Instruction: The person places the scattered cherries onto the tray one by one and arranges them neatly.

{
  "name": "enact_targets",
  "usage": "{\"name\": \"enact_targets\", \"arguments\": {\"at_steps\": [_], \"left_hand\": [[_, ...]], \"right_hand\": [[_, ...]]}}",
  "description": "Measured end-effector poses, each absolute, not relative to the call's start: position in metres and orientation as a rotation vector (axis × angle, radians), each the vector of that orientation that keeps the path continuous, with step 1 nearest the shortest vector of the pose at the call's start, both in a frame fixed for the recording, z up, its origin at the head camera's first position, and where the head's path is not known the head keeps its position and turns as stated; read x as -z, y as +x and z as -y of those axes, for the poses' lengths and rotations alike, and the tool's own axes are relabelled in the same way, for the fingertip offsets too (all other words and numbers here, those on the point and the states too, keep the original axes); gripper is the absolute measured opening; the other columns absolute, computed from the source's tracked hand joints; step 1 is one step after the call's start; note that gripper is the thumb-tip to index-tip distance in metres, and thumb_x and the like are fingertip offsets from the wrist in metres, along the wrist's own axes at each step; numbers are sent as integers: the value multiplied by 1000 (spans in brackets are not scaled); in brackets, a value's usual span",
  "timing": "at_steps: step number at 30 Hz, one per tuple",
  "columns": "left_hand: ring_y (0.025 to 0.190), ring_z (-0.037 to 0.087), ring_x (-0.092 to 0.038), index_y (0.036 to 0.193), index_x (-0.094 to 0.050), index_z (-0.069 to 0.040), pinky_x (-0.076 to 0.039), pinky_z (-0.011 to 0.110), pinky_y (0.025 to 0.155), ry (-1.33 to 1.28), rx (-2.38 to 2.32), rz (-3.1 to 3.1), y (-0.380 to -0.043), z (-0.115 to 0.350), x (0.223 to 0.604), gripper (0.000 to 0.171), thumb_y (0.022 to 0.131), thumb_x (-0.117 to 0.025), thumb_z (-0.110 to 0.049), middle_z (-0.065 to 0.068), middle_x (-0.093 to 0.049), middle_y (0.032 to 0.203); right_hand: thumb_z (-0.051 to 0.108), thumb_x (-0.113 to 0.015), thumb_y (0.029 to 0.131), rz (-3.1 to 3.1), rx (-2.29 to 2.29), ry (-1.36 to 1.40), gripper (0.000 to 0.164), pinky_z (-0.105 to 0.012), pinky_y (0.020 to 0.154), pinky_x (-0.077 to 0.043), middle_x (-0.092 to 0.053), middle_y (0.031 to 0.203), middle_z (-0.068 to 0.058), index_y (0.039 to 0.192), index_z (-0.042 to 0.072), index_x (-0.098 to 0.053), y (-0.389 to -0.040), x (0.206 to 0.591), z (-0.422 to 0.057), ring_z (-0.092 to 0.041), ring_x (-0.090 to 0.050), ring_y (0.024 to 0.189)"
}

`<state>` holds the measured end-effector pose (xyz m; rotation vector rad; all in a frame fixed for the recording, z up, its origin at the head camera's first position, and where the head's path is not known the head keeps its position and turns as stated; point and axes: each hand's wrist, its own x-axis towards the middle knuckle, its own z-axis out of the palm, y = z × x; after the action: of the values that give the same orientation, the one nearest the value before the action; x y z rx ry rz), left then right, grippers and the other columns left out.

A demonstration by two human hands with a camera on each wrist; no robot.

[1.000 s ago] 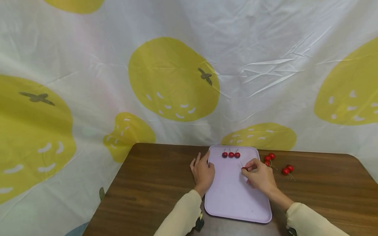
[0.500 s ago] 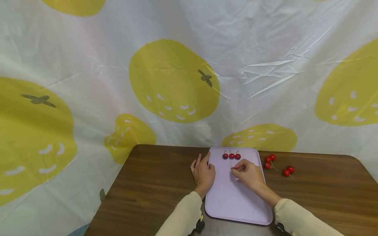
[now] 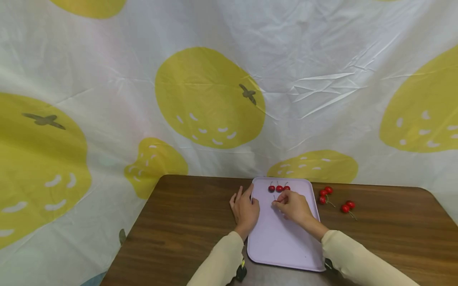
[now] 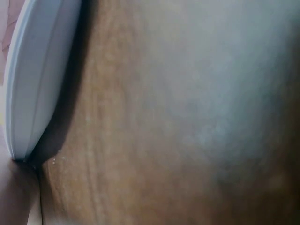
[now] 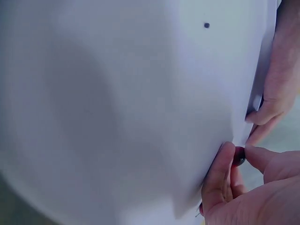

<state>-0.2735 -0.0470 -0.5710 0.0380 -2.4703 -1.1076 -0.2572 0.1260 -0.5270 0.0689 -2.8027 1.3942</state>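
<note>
A lilac tray [image 3: 277,246] lies on the wooden table. My left hand [image 3: 247,209] rests along its left rim, thumb on the edge and fingers spread outside it. Above the tray's upper part, my right hand [image 3: 295,206] pinches a dark red cherry [image 5: 239,157] between thumb and fingers; its thin stem points up. Just beyond, a row of three cherries [image 3: 279,188] with stems sits near the tray's far edge, the rightmost partly covered by my right hand. In the right wrist view, the tray surface [image 5: 140,93] fills most of the picture.
Right of the tray, on the table [image 3: 393,230], lie a bunch of three red cherries [image 3: 323,192] and a pair [image 3: 345,208] with joined stems. A white curtain [image 3: 304,59] printed with yellow fruit hangs behind the table.
My right hand has moved left across the tray with the cherry, stopping below the row. My left hand has stayed on the rim.
</note>
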Motion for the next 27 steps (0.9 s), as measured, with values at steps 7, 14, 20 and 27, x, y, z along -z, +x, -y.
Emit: {"name": "enact_targets", "arguments": {"at_steps": [7, 14, 20, 27], "left_hand": [[145, 34, -57, 139, -71, -10, -32, 57, 119, 26, 1108, 2450, -272, 48, 571, 49, 91, -67, -1, 6, -75, 133], [147, 33, -55, 141, -69, -12, -31, 56, 121, 30, 1129, 2478, -271, 48, 566, 49, 94, -66, -3, 5, -74, 135], [147, 32, -55, 140, -70, -12, -31, 56, 121, 38, 1114, 2471, -272, 47, 567, 49, 93, -67, -3, 5, -75, 133], [147, 33, -56, 140, -70, -12, -31, 56, 121, 46, 1122, 2473, -271, 47, 567, 49, 92, -67, -3, 6, -75, 133]], "right_hand": [[20, -83, 90, 2848, -1320, 83, 22, -28, 48, -53, -71, 72, -3, 92, 4, -67, -261, 522, -122, -10, -62, 50], [23, -84, 89, 2886, -1248, 104, 24, -28, 47, -48, -68, 66, 0, 88, 6, -66, -264, 519, -121, -10, -60, 43], [25, -83, 91, 2906, -1260, 96, 24, -27, 45, -49, -67, 65, 0, 88, 7, -66, -266, 518, -120, -10, -60, 41], [24, -82, 91, 2898, -1259, 117, 24, -29, 44, -51, -68, 66, 0, 87, 7, -66, -266, 519, -119, -11, -60, 41]]}}
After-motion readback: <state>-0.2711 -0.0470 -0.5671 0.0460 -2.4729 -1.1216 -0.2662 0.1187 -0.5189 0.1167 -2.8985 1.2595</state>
